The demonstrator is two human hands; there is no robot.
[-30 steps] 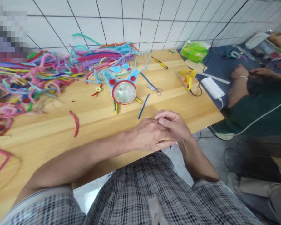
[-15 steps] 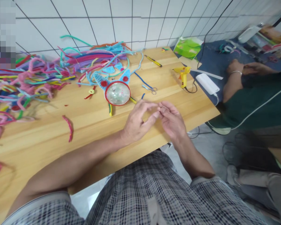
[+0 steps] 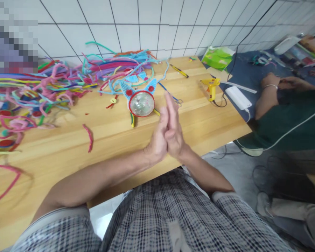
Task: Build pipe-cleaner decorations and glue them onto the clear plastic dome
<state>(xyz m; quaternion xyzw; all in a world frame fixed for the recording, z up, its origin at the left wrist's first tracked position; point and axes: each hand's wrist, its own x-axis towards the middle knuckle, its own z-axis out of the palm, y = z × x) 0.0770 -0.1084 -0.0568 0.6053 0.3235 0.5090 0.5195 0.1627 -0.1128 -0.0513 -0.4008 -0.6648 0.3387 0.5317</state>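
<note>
My left hand [image 3: 158, 138] and my right hand [image 3: 176, 134] are pressed palm to palm above the table's near edge. Their fingers stretch out straight, pointing away from me, and nothing shows between the palms. Just beyond them lies a pipe-cleaner craft piece [image 3: 141, 104] with a clear round dome, a red rim and light-blue ears with red dots. Yellow and green stubs stick out below its dome. A short twisted red pipe cleaner [image 3: 88, 138] rests on the wood to the left, and a red pipe cleaner with a pale yellow button [image 3: 113, 101] sits farther back.
Heaps of coloured pipe cleaners [image 3: 60, 84] cover the back left of the wooden table [image 3: 115, 140]. Toward the right are a yellow glue gun [image 3: 212, 89], a utility knife [image 3: 179, 71], scissors [image 3: 179, 102] and a white power strip [image 3: 238, 98]. A co-worker's arm [image 3: 267, 94] is at the far right.
My hands have gone from fingertips meeting to palms pressed flat together, fingers straightened. The view has shifted slightly, so the table things appear farther right.
</note>
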